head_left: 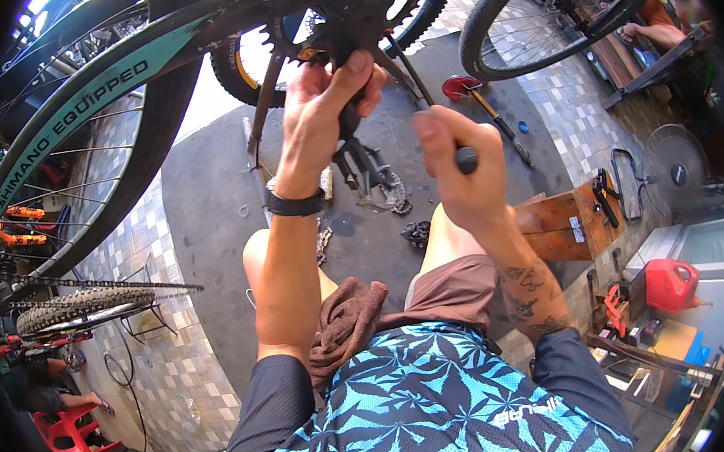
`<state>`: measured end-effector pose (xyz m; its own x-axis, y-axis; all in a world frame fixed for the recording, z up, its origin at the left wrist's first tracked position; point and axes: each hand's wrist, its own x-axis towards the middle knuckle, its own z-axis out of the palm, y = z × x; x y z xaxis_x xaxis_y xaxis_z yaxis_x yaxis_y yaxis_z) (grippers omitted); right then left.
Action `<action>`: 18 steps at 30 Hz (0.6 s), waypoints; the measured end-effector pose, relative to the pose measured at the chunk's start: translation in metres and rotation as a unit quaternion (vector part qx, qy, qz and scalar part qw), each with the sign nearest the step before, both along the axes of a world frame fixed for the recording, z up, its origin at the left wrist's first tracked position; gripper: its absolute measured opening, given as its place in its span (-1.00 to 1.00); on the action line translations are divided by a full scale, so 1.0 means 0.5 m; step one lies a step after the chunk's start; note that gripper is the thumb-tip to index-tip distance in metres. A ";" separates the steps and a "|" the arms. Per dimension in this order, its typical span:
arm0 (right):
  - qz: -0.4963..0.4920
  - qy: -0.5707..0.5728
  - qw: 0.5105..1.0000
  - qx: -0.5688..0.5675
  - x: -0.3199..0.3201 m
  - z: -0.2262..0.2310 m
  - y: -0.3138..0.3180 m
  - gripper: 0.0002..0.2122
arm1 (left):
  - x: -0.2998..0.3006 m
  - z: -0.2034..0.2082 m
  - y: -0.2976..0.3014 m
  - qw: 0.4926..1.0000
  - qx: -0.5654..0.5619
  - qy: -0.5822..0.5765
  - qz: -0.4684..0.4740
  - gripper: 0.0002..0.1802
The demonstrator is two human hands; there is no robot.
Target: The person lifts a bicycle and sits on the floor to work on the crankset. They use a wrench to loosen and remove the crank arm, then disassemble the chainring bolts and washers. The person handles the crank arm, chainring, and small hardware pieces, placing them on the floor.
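A bicycle with a black and teal frame hangs in front of me, its toothed chainring at the top middle. My left hand is closed around a black crank arm below the chainring. My right hand is wrapped round the handle of a rod-like tool, whose black rounded end shows under the fist. The shaft slants up toward the crank area; where its tip meets the bicycle cannot be made out. A chain trails loose at the left.
On the dark mat lie black metal parts and a red-and-yellow long-handled tool. A wooden box, a fan and a red jug stand right. Another person sits far right; a red stool stands lower left.
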<state>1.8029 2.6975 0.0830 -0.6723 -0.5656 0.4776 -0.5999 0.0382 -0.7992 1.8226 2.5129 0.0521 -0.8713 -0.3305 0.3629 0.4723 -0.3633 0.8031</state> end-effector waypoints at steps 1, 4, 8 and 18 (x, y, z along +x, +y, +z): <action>-0.031 0.119 0.989 0.083 -0.006 0.008 0.010 -0.60 | 0.004 0.003 -0.005 1.000 -0.023 -0.016 0.005 -0.67; -0.062 0.340 0.899 0.268 -0.022 0.037 0.045 -0.66 | 0.018 0.013 -0.012 0.999 -0.035 -0.040 0.002 -0.68; 0.028 0.236 0.959 0.153 -0.020 0.071 0.086 -0.64 | 0.031 0.027 -0.018 0.997 -0.057 -0.053 -0.006 -0.70; 0.087 -0.150 0.976 -0.130 -0.026 0.063 0.047 -0.61 | 0.052 0.047 -0.019 0.992 -0.088 -0.092 0.010 -0.66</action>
